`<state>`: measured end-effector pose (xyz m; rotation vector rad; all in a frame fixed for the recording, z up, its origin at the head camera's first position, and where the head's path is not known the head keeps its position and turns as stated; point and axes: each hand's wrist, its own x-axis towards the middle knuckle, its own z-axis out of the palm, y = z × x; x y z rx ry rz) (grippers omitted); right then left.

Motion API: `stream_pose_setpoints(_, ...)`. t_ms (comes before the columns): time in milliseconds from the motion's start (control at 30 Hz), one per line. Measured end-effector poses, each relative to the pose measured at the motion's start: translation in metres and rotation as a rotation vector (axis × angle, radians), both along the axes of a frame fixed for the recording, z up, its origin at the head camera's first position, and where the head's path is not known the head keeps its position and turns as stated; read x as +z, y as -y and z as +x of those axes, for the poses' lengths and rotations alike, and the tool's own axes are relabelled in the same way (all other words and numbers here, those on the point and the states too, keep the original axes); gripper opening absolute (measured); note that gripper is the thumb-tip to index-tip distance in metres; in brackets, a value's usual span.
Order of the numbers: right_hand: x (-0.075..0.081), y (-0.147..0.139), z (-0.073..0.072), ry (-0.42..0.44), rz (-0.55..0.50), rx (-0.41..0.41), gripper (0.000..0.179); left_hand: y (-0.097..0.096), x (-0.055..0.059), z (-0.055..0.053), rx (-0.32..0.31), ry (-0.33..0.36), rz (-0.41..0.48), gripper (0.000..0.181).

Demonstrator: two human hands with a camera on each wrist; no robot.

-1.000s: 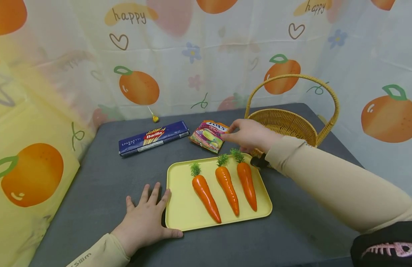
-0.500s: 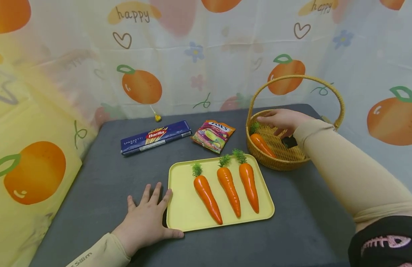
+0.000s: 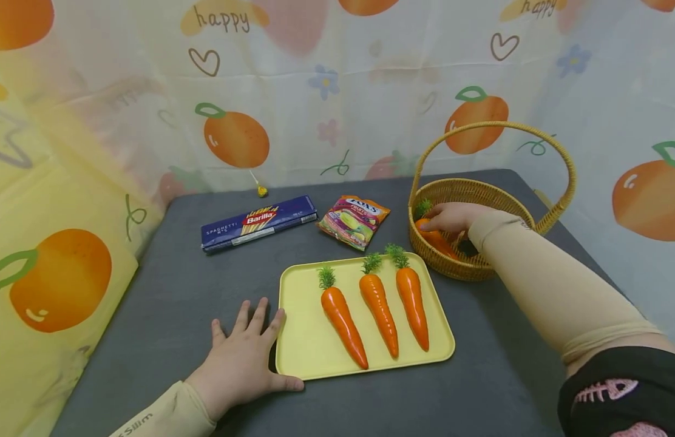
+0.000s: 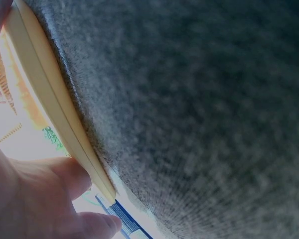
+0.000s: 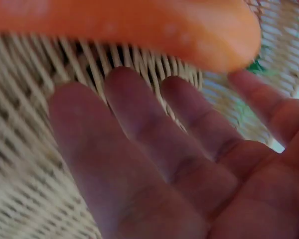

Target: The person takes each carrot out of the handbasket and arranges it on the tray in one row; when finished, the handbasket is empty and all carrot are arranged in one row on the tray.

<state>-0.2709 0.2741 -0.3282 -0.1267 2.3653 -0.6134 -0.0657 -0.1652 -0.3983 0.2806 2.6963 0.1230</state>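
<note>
Inside the wicker basket (image 3: 479,189) lies an orange carrot (image 3: 439,244) with a green top. My right hand (image 3: 456,217) reaches down over it. Seen from the right wrist, the fingers of that hand (image 5: 189,159) extend fairly straight alongside the carrot (image 5: 139,27), and one fingertip meets its thick end. My left hand (image 3: 236,367) is spread at the left edge of the yellow tray (image 3: 296,340), fingertips and thumb against the rim. On the tray lie three more carrots: a left one (image 3: 344,326), a middle one (image 3: 380,315) and a right one (image 3: 413,308).
A blue spaghetti box (image 3: 258,223) and a Fox's candy bag (image 3: 354,222) lie behind the tray on the grey table (image 3: 168,303). A yellow lollipop (image 3: 262,191) is at the back edge. The basket's tall handle (image 3: 569,176) arches over its opening.
My right hand has moved from near the candy bag, right into the basket, and down to the carrot there. My left hand has stayed at the tray's edge.
</note>
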Motion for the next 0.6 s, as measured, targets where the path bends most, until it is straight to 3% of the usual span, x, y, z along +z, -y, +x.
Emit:
stream_pose_setpoints(300,-0.014,0.010,0.003,-0.078,0.000,-0.037,0.078,-0.001,0.000,-0.001,0.015,0.008,0.001,0.145)
stream_pose_setpoints(600,-0.017,0.012,0.007,-0.074,-0.085,-0.116,0.069,-0.001,0.000,0.000,0.024,0.004,-0.009,0.144)
